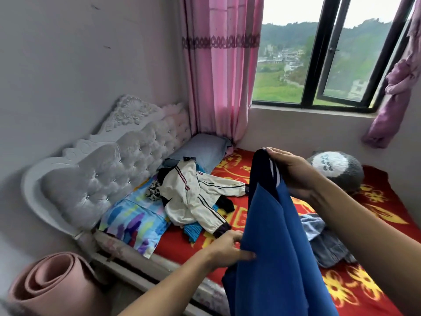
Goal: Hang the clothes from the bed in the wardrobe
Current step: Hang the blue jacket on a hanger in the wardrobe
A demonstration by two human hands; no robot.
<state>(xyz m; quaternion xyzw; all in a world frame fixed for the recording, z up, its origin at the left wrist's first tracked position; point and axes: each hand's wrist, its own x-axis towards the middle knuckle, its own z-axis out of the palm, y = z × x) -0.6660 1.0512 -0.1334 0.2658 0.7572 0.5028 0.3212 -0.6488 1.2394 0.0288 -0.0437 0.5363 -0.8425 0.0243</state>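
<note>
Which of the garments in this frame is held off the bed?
The blue garment, gripped by the left hand low down and the right hand at its navy striped top. The white jacket and the grey garment lie on the bed.

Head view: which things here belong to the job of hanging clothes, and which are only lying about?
For the job: blue garment, gripped by left hand and right hand; white jacket and grey-blue garment on the bed.
Lying about: rolled pink mat, grey plush toy, patterned pillow, pink curtain.

Matt blue cloth garment (268,236), tufted headboard (127,160)
</note>
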